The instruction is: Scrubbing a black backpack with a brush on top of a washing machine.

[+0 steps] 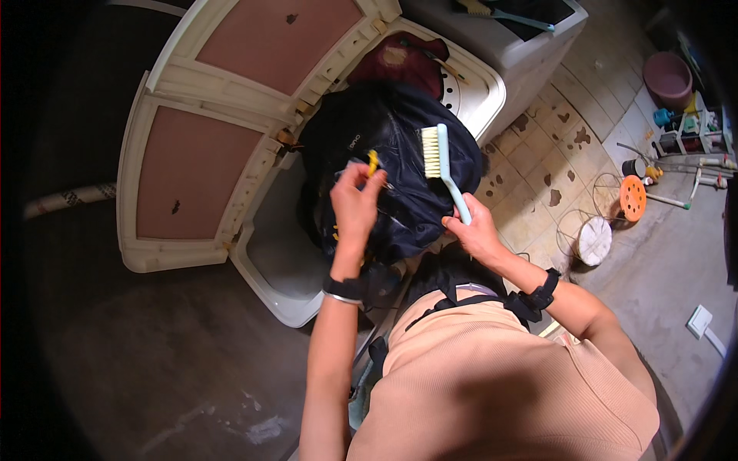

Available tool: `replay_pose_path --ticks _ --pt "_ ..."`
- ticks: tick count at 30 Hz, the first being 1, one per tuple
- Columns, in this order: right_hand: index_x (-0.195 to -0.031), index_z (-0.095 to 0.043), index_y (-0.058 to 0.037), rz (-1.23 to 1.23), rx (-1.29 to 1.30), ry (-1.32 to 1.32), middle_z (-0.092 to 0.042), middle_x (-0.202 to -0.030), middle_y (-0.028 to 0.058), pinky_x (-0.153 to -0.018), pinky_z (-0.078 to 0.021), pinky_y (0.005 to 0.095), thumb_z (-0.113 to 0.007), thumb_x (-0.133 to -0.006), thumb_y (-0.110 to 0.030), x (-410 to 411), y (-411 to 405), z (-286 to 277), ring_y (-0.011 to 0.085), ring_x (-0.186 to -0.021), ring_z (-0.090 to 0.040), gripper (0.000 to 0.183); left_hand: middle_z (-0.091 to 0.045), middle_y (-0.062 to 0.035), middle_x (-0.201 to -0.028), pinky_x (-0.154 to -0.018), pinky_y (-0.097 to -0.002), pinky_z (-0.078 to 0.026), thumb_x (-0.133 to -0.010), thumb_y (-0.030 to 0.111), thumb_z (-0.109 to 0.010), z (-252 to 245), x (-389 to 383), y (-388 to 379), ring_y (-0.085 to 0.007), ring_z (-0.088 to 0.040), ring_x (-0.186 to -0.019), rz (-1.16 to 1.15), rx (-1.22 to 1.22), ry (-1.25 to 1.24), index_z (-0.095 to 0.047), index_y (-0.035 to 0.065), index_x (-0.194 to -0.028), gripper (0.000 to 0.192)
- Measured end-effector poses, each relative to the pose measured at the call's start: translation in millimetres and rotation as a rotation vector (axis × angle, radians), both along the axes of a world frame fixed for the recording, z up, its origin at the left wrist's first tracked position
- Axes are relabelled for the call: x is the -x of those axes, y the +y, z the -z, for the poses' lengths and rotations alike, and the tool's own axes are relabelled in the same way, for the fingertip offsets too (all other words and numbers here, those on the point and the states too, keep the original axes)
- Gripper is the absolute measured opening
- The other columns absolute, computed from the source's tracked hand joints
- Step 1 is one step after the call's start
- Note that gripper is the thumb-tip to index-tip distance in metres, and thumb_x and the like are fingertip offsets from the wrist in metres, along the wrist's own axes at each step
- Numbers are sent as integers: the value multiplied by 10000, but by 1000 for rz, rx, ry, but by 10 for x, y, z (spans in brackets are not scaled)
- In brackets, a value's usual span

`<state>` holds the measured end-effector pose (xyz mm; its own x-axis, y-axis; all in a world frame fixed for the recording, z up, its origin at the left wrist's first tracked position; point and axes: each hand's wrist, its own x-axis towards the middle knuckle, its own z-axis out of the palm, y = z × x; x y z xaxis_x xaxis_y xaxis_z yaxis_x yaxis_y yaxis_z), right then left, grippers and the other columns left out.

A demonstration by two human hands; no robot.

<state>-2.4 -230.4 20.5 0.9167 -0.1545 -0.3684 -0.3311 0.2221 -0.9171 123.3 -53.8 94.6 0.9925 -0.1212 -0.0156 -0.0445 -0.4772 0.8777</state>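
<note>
A dark navy fabric bag (398, 127), wet-looking and crumpled, lies across the open top of a twin-tub washing machine (271, 308). My left hand (356, 199) is over the bag's front, thumb and fingers pinching a small yellow tab (373, 163) that looks like a zipper pull. In my right hand (477, 230) is the pale blue handle of a scrub brush (444, 155). Its cream bristles face left, above the bag; whether they touch the cloth is unclear. Near the bag's lower edge, my right fingertips also meet its fabric.
Two lids with pink panels (199, 173) stand raised at the left. Maroon cloth (398, 63) lies behind the bag. Another brush (507, 16) rests on a nearby appliance. Wire-legged stools (594, 241), a pink bucket (667, 78) and pipes occupy the floor at right.
</note>
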Motion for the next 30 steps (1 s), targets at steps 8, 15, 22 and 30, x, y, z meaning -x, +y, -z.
replay_pose_path --ticks 8,15,22,30 --pt "-804 -481 -41 -80 221 -21 -500 -638 53 -550 -406 319 -689 -807 -137 49 -80 74 134 -590 -479 229 -670 -77 -731 -602 -286 -472 -813 171 -733 49 -856 452 -142 -594 -630 -84 -234 -76 -645 -14 -903 223" --pt "-979 -591 -26 -119 534 -241 -604 -710 130 -581 -447 329 -642 -897 -193 -219 -492 -495 232 -610 -588 193 -661 -143 -1051 -792 -312 -506 -859 153 -670 120 -535 530 -198 -652 -883 -166 -111 -108 -617 -4 -1107 299" --pt "-1094 -579 -88 -282 843 -781 -650 -826 161 -629 -499 430 -608 -885 -170 -1024 -177 -763 359 -746 -630 226 -618 -194 -1179 -926 -384 -457 -849 157 -651 518 -815 932 -324 -600 -1075 -134 -513 -261 -554 73 -1282 452" --pt "-1199 -592 -161 -978 1078 -564 -607 -674 158 -532 -463 465 -596 -877 -192 -799 -529 -770 354 -622 -610 323 -561 -188 -1132 -907 -447 -467 -765 196 -751 362 -941 778 -392 -531 -1101 66 -783 -125 -591 83 -1180 459"
